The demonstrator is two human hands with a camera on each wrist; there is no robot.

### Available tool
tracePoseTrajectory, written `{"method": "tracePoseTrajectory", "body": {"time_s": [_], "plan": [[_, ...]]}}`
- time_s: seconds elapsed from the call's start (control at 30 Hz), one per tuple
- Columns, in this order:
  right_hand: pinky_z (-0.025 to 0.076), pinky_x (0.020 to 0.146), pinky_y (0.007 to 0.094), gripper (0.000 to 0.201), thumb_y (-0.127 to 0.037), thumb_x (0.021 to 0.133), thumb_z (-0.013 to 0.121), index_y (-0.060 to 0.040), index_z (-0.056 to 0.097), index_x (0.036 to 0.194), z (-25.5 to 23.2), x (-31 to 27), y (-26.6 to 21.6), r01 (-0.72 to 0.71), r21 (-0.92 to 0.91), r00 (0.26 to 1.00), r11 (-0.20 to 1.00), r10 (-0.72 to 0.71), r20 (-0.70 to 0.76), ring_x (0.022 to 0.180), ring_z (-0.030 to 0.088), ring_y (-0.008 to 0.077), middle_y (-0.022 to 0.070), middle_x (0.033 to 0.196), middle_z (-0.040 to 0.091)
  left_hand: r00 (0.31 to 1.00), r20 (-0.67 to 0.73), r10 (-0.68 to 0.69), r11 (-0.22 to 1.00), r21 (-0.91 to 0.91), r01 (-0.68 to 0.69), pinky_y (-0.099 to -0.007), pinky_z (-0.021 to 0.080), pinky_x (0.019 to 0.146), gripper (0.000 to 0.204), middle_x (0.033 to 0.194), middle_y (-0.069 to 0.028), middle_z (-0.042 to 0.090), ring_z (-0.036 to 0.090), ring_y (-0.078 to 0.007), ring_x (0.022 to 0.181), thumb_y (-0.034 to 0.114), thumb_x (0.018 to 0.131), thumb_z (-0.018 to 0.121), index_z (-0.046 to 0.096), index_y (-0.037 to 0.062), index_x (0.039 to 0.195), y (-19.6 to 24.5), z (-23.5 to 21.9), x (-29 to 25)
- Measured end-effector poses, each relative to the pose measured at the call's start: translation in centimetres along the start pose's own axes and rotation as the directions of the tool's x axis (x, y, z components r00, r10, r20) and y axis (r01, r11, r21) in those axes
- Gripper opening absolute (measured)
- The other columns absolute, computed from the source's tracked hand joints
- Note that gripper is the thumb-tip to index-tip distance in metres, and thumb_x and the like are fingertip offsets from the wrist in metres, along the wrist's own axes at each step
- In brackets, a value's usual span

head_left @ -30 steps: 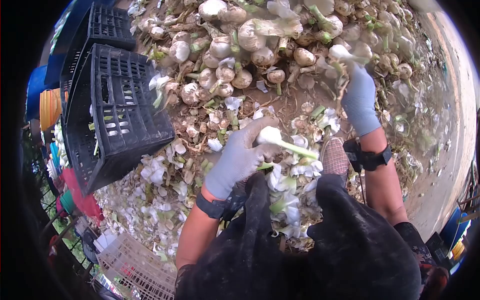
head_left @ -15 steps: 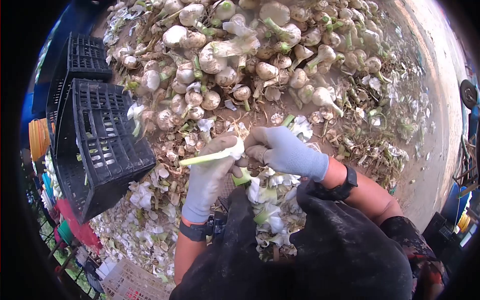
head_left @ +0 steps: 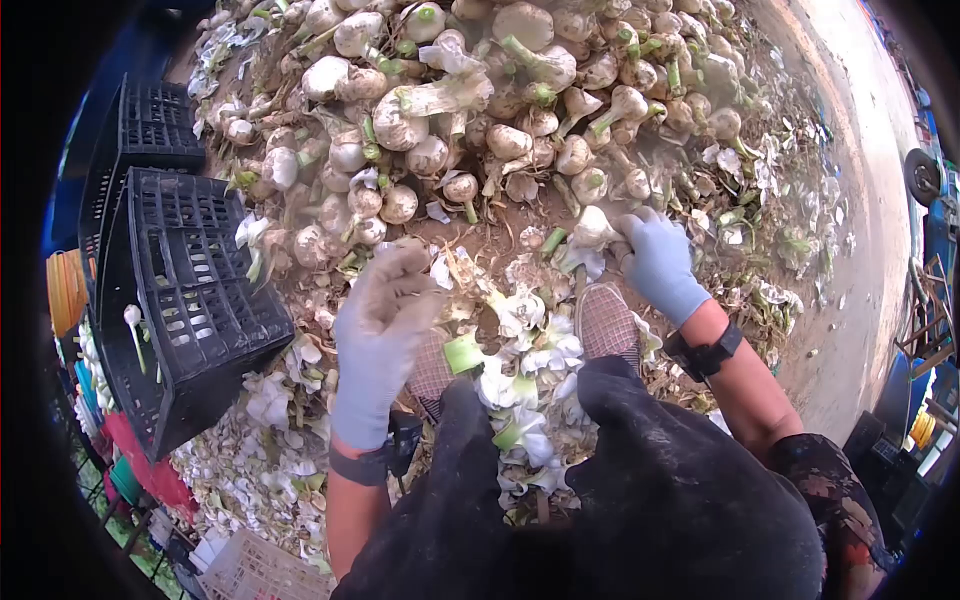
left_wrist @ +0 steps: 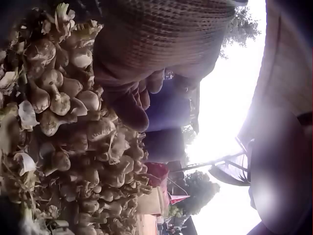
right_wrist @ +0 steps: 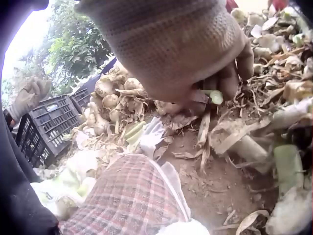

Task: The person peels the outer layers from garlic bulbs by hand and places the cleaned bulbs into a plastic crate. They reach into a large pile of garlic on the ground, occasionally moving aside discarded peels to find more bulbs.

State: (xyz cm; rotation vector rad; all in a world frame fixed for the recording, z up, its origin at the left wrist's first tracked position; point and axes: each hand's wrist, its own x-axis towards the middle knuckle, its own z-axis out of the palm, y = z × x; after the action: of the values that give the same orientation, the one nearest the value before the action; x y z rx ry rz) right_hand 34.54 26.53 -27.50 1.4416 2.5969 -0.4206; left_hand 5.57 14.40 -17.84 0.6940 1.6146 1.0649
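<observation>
My gloved left hand [head_left: 375, 325] is raised left of the feet, its fingers loosely bent and nothing in them. In the left wrist view the glove [left_wrist: 161, 44] fills the top, above heaped garlic. To the right, my gloved right hand [head_left: 655, 262] grips a garlic bulb [head_left: 594, 228] by its stem, low over the ground. The cut green stem end [right_wrist: 215, 97] pokes out between the fingers in the right wrist view. A peeled white garlic bulb with a long stem [head_left: 133, 316] shows at the opening of the black crate [head_left: 205, 285], left of the left hand.
A large heap of unpeeled garlic [head_left: 510, 143] lies ahead. Peeled skins and leaves [head_left: 520, 385] cover the ground between the checked shoes [head_left: 607, 325]. Another black crate [head_left: 155, 125] stands behind the first, and a pale crate [head_left: 265, 570] sits at lower left.
The left hand no longer holds the peeled garlic, and such a bulb now shows at the crate. The right hand has moved from beside the left hand out to the right and taken hold of another bulb.
</observation>
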Motion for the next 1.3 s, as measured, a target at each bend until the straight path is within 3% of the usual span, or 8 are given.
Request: {"method": "tracePoseTrajectory", "body": {"time_s": [0.07,0.17,0.23,0.27,0.5,0.53,0.73,1.3], "plan": [[0.048,0.071,0.0430,0.017,-0.015,0.076,0.063,-0.0116,0.064,0.093,-3.3,1.0,-2.7,0.178,0.183,0.983,0.967,-0.168,-0.069,0.083,0.060,0.0321,0.0108,0.090,0.062,0.914,0.235,0.330,0.782,0.474,-0.404,-0.0368,0.047,0.090,0.055,0.119,-0.0052,0.057,0.056,-0.0215,0.109,0.006,0.075,0.071,0.052,0.0063,0.127,-0.6,2.6,1.5],[0.051,0.072,0.0360,0.024,-0.021,0.085,0.065,-0.0065,0.063,0.104,-7.7,1.4,-6.8,0.162,0.704,0.950,0.691,-0.302,0.078,0.080,0.064,0.0304,0.0127,0.090,0.066,0.822,0.390,0.415,0.750,0.365,-0.551,-0.0351,0.047,0.090,0.057,0.119,-0.0061,0.056,0.055,-0.0199,0.109,0.006,0.076,0.071,0.049,0.0034,0.128,-2.3,4.5,2.5],[0.048,0.063,0.0240,0.034,-0.033,0.094,0.059,-0.0004,0.061,0.104,-8.1,2.3,-8.1,-0.325,0.942,0.942,-0.086,-0.115,0.315,0.072,0.058,0.0072,0.0032,0.076,0.061,0.927,0.286,0.245,0.942,0.157,-0.297,-0.0339,0.047,0.091,0.059,0.117,-0.0065,0.055,0.054,-0.0189,0.110,0.009,0.077,0.073,0.047,0.0014,0.129,-2.3,4.1,2.4],[0.047,0.060,0.0243,0.033,-0.033,0.094,0.057,-0.0013,0.062,0.103,-7.8,2.7,-8.1,-0.330,0.943,0.937,-0.039,-0.130,0.323,0.068,0.057,0.0068,0.0027,0.074,0.061,0.973,0.227,0.048,0.994,-0.107,-0.024,-0.0327,0.046,0.093,0.061,0.116,-0.0068,0.054,0.053,-0.0178,0.110,0.012,0.078,0.074,0.045,-0.0007,0.130,-2.3,4.1,2.3],[0.043,0.051,0.0286,0.033,-0.030,0.096,0.053,0.0018,0.061,0.091,-5.7,3.2,-10.6,-0.145,0.927,0.980,0.346,-0.079,0.183,0.054,0.054,0.0114,0.0029,0.060,0.056,0.980,0.175,0.096,0.994,-0.063,-0.086,-0.0282,0.045,0.092,0.070,0.117,-0.0080,0.057,0.054,-0.0145,0.107,0.029,0.079,0.076,0.044,-0.0016,0.132,-1.7,3.5,1.8],[0.044,0.051,0.0294,0.034,-0.030,0.096,0.052,0.0015,0.062,0.090,-5.9,3.1,-10.8,-0.170,0.932,0.974,0.319,-0.086,0.207,0.054,0.054,0.0118,0.0062,0.060,0.057,0.963,0.254,-0.090,0.905,-0.382,0.185,-0.0284,0.045,0.092,0.067,0.115,-0.0068,0.057,0.055,-0.0157,0.105,0.029,0.079,0.075,0.045,0.0002,0.132,-0.8,3.6,1.3],[0.043,0.051,0.0293,0.039,-0.033,0.096,0.050,0.0010,0.063,0.082,-5.7,3.6,-9.7,-0.280,0.901,0.920,0.330,-0.176,0.350,0.054,0.055,0.0117,0.0085,0.061,0.059,0.943,0.200,0.266,0.946,0.132,-0.295,-0.0269,0.046,0.091,0.055,0.115,-0.0074,0.058,0.057,-0.0165,0.103,0.028,0.080,0.075,0.056,-0.0002,0.123,-2.8,3.7,1.7],[0.046,0.053,0.0286,0.034,-0.028,0.097,0.049,0.0035,0.058,0.089,-7.3,3.6,-11.8,-0.294,0.878,0.913,0.378,-0.160,0.375,0.054,0.058,0.0133,0.0070,0.063,0.061,0.987,0.144,0.067,0.971,-0.236,-0.031,-0.0260,0.048,0.089,0.058,0.120,-0.0082,0.057,0.057,-0.0132,0.105,0.020,0.081,0.075,0.051,-0.0019,0.128,-3.2,2.6,1.0]]}}
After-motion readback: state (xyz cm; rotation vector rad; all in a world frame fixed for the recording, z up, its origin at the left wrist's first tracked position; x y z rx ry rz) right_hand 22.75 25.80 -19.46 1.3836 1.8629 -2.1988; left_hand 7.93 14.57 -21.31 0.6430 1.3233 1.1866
